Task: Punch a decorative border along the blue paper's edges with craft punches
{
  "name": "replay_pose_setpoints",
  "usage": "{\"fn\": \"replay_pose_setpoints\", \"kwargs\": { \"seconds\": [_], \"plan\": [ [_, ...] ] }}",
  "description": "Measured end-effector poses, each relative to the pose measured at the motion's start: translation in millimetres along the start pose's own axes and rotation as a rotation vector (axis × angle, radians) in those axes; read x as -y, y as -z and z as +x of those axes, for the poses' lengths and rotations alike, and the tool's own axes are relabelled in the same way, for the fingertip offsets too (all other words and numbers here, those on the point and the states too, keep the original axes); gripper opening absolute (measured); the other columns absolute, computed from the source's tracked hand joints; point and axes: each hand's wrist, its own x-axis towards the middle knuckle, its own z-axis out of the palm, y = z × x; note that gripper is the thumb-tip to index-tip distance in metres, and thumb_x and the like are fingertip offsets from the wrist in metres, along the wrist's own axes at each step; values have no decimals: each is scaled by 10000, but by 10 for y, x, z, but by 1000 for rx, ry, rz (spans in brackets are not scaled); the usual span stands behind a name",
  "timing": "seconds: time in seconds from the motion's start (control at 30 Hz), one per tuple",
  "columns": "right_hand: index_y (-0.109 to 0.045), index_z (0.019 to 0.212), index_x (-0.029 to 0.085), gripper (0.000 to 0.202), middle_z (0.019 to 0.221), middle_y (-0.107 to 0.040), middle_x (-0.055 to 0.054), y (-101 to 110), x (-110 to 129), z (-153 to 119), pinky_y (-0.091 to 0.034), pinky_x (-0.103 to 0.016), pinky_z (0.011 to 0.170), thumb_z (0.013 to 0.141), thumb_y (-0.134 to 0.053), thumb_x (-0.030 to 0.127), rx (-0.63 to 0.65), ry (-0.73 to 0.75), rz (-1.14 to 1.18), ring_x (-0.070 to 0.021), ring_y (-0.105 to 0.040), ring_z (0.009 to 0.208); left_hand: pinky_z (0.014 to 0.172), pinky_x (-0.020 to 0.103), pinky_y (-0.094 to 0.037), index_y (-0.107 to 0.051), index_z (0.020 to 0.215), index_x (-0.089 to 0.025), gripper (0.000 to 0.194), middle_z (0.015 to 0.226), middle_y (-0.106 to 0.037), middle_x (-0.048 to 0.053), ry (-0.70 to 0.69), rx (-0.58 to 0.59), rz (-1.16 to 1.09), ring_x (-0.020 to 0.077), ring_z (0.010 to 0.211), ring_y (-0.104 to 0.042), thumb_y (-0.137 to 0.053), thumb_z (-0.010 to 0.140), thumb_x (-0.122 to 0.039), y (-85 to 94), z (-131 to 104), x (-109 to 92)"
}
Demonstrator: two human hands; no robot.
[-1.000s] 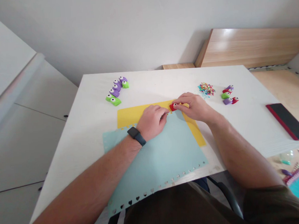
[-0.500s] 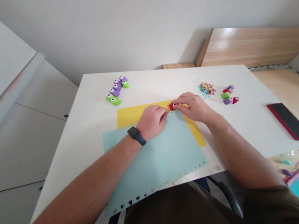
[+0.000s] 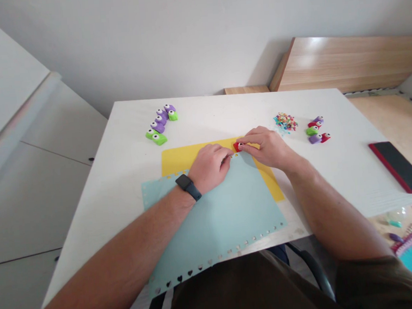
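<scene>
At the far edge of a light blue sheet of paper, my right hand grips a small red craft punch with a white and black top. My left hand, a dark watch on its wrist, is closed with curled fingers at that same edge, just left of the punch. Punched holes, some heart-shaped, run along the near edge of the blue sheet, with more along the left and far edges. Under it lies a yellow sheet, showing at the far side and the right.
Several purple and green punches stand at the back left of the white table. A pile of coloured paper bits lies at the back right, beside several more punches. A dark, red-edged flat object rests near the right edge.
Almost nothing differs. Both hands, the red punch and the blue sheet keep their places; only the view has shifted very slightly.
</scene>
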Motion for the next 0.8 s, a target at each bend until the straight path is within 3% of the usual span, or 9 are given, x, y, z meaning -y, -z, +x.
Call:
{"fn": "replay_pose_setpoints", "kwargs": {
  "seconds": [0.53, 0.8],
  "plan": [
    [-858, 1065, 274, 179, 1037, -814, -75, 49, 8, -10, -554, -408, 920, 996, -698, 317, 42, -2, 19, -251, -718, 970, 940, 440, -534, -753, 1098, -194, 203, 1018, -749, 91, 15, 12, 4, 254, 997, -677, -570, 1010, -196, 4, 6, -3],
    [-864, 1022, 224, 161, 998, -812, -87, 79, 47, -7, -549, -393, 906, 972, -728, 294, 46, 23, 33, -245, -718, 944, 946, 432, -535, -756, 1108, -193, 209, 1025, -749, 91, 23, 18, 1, 252, 1009, -679, -569, 1015, -201, 1, 1, 2]
  ]
}}
